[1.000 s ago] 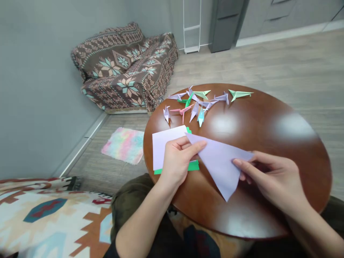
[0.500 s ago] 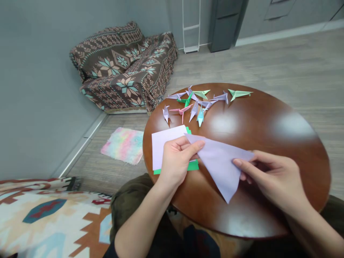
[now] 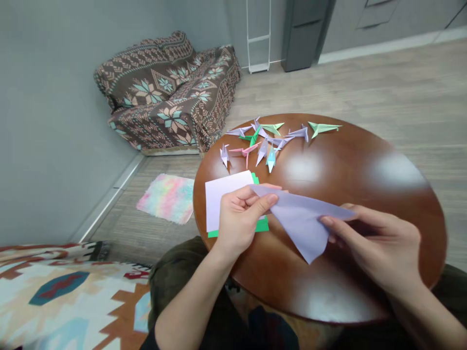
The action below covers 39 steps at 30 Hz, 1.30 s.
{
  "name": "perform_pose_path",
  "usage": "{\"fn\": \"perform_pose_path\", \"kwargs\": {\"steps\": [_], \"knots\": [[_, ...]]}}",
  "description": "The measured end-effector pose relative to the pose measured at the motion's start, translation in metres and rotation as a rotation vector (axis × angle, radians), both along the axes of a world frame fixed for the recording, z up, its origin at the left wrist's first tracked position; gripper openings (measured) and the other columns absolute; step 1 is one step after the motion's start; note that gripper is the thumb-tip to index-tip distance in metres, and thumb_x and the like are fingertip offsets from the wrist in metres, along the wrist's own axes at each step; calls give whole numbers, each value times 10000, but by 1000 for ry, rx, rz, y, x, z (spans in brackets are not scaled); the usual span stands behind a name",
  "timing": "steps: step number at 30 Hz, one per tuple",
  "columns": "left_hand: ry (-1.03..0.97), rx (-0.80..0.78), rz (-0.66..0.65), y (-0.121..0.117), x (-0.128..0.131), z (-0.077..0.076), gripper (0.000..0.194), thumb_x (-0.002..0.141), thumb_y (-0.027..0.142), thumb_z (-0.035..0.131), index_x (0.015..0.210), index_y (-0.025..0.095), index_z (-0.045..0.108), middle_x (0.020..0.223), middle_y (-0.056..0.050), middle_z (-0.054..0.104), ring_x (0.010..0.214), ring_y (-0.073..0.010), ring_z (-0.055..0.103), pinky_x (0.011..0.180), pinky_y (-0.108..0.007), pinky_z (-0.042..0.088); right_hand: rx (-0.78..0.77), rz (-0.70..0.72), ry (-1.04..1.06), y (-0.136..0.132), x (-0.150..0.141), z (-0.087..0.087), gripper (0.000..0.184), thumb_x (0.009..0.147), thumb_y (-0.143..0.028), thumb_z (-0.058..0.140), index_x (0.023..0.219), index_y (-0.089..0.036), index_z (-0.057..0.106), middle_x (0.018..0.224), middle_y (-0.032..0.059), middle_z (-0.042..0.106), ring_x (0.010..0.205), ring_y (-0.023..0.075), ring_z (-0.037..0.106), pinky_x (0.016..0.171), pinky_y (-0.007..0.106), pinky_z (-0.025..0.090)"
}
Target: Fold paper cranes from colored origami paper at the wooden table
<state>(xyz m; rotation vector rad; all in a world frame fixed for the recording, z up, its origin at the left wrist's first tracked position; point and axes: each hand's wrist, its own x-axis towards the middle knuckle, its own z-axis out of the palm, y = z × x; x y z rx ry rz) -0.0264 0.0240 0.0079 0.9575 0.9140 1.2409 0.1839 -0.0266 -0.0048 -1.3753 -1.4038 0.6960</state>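
A lilac sheet of origami paper (image 3: pixel 301 218), folded into a triangle, is held above the table between both hands. My left hand (image 3: pixel 241 211) pinches its left end, thumb on top. At the other end, my right hand (image 3: pixel 379 238) grips the paper between thumb and fingers; some of those fingertips are hidden behind it. The triangle's loose corner points down toward me. Beneath my left hand lies a stack of square paper, a lilac sheet (image 3: pixel 222 194) on top and green sheets (image 3: pixel 262 225) showing at the edges.
Several folded paper cranes stand at the far side of the round brown table (image 3: pixel 365 175), among them a pink one (image 3: pixel 246 153), a blue one (image 3: pixel 271 159) and a pale green one (image 3: pixel 323 128). A patterned covered sofa (image 3: pixel 171 97) and a fluffy rug (image 3: pixel 168 197) are beyond, to the left.
My right hand has shifted slightly right with its end of the paper. The triangle's lower corner has risen a little and the sheet tilts more. My left hand stays nearly in place.
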Motion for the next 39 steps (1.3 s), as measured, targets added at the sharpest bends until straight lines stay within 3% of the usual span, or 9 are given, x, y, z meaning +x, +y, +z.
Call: {"fn": "perform_pose_path", "kwargs": {"steps": [9,19,25,33,39], "knots": [[-85,26,-46,1,0,0,236,811,308,876,981,205,749,777,-39,819,835,-247,814,823,-350,643,105,8,-18,0,-1,-1,265,878,-302,784,639,-271,675,605,19,661,544,196,574,536,353,429],[-158,-41,-24,2,3,0,325,788,351,885,795,198,599,709,-15,783,706,-204,784,785,-339,633,172,6,-97,1,1,-4,230,882,-271,780,669,-268,692,631,2,702,536,185,612,544,330,465],[-205,-45,1,4,2,-2,294,779,355,877,786,184,638,751,-32,787,755,-203,788,833,-365,649,309,78,-195,5,8,-12,185,886,-164,772,745,-258,699,678,-30,727,542,152,642,527,282,477],[-146,13,69,5,2,-1,288,842,408,811,734,163,702,730,-38,752,763,-205,773,779,-341,657,324,77,-226,5,8,-12,194,882,-149,778,756,-260,681,693,-44,738,549,144,657,539,267,487],[-149,14,178,7,3,-1,259,782,344,879,784,170,688,760,3,746,670,-123,717,676,-243,623,313,78,-217,5,9,-12,201,885,-159,776,745,-257,671,678,-32,729,541,150,649,536,276,478]]}}
